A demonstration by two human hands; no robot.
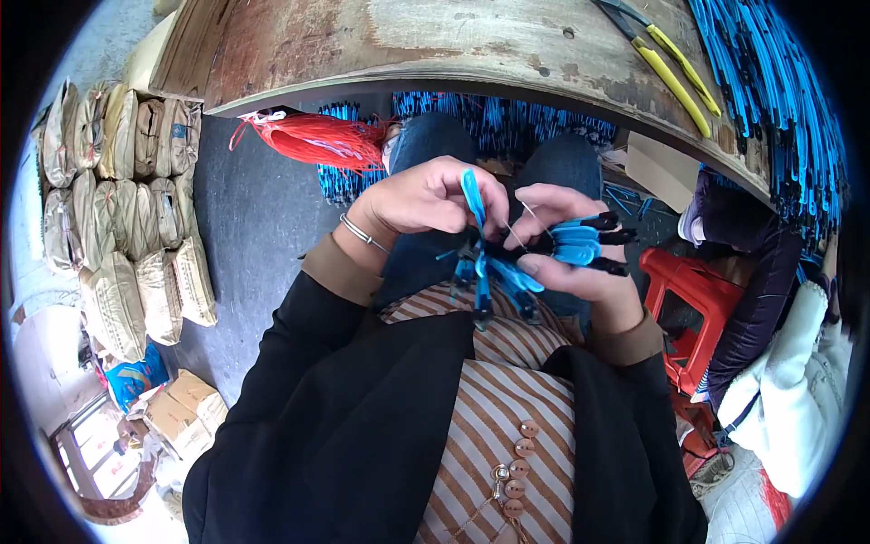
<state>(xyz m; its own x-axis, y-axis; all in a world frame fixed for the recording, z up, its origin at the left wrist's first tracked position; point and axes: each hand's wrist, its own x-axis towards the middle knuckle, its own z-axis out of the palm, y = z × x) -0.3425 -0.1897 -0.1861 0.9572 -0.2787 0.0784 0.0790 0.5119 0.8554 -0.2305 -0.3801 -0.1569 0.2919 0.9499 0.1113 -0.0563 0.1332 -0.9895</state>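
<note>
In front of my lap, both hands work at a bundle of blue-and-black looped strips [575,245]. My right hand [584,272] is closed around the bundle, whose loops and black ends stick out past its fingers to the right. My left hand [430,195] pinches at the near side of the bundle, thumb and fingers pressed together. One blue loop [472,195] stands up beside the left fingertips, and more strips [507,279] hang below. Between the two hands runs a thin pale wire or thread [536,216]. Exactly what the left fingertips grip is partly hidden.
A worn wooden table [453,41] lies ahead, with yellow-handled pliers [675,77] and a heap of similar blue strips [779,100]. Red strands [313,140] hang below its edge. Packed sacks [136,208] stand left. A red stool [693,290] and another person's leg [757,281] are right.
</note>
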